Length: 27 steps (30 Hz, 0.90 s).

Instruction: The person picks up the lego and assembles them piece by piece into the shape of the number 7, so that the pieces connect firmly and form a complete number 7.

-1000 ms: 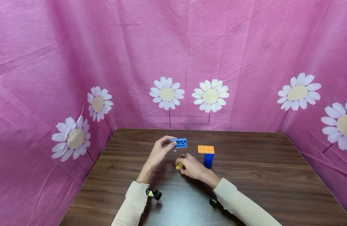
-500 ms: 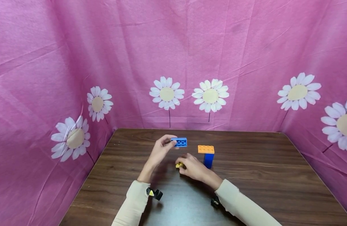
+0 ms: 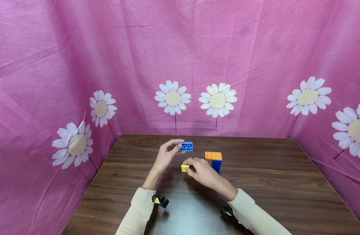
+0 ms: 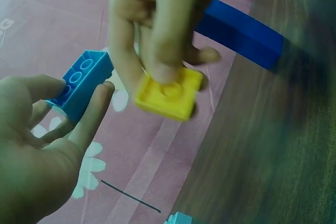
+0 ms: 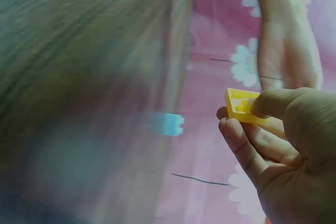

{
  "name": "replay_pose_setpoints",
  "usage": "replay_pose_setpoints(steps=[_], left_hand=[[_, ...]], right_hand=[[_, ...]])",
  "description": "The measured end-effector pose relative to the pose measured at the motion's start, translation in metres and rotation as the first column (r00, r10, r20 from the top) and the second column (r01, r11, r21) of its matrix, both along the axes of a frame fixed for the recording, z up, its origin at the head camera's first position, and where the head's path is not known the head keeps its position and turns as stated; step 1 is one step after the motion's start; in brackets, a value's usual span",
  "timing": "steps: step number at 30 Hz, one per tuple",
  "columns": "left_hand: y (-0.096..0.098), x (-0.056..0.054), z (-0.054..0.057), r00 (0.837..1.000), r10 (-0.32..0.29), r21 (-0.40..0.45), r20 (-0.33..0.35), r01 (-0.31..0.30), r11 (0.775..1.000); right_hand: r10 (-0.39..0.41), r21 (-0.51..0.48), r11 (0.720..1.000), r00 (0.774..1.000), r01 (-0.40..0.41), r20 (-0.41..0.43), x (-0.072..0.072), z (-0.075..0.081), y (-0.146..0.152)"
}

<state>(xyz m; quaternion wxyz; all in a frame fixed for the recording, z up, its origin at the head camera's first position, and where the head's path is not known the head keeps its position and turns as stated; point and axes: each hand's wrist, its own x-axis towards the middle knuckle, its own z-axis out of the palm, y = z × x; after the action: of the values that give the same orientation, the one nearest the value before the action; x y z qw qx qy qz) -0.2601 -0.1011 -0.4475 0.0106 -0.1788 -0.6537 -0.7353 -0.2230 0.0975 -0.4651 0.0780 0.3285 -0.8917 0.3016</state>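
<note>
My left hand (image 3: 164, 159) pinches a blue toy brick (image 3: 188, 146) between thumb and fingers, held above the table. Its hollow underside, with round tubes, faces me. Close by, my right hand (image 3: 205, 173) grips a small yellow brick (image 3: 184, 167). In the left wrist view that yellow brick (image 4: 170, 95) shows its hollow underside, with a thumb pressed into it. Just beyond the right hand stands a dark blue column (image 3: 216, 166), and an orange brick (image 3: 213, 155) lies on top, overhanging to the left. The column is partly hidden by the right hand.
A light blue brick (image 5: 170, 124) sits on the wooden table (image 3: 271, 182) in the right wrist view; I cannot make it out in the head view. Pink cloth (image 3: 144, 49) with printed daisies hangs behind the table and along both sides.
My right hand has raised the yellow brick slightly and turned it, so more of it shows. The left hand has shifted a little upward with the blue brick. The column stays put.
</note>
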Motion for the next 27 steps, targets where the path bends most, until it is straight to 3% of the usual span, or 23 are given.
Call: replay_pose_setpoints(steps=[7, 12, 19, 27], left_hand=[[0.000, 0.001, 0.000, 1.000, -0.008, -0.030, 0.011, 0.008, 1.000], [0.003, 0.003, 0.003, 1.000, -0.022, -0.088, 0.021, 0.024, 0.996], [0.006, 0.008, 0.008, 0.997, -0.067, -0.099, 0.025, 0.069, 0.993], [0.008, 0.011, 0.011, 0.993, -0.122, -0.097, 0.001, 0.121, 0.988]], right_hand=[[-0.015, -0.137, 0.991, 0.999, 0.011, -0.032, 0.004, 0.030, 0.006], [-0.066, -0.196, 0.980, 0.992, 0.044, -0.109, 0.001, 0.043, 0.010], [-0.145, -0.280, 0.956, 0.972, 0.090, -0.184, -0.004, 0.047, 0.009], [-0.213, -0.308, 0.944, 0.929, 0.116, -0.301, -0.007, 0.048, 0.008]])
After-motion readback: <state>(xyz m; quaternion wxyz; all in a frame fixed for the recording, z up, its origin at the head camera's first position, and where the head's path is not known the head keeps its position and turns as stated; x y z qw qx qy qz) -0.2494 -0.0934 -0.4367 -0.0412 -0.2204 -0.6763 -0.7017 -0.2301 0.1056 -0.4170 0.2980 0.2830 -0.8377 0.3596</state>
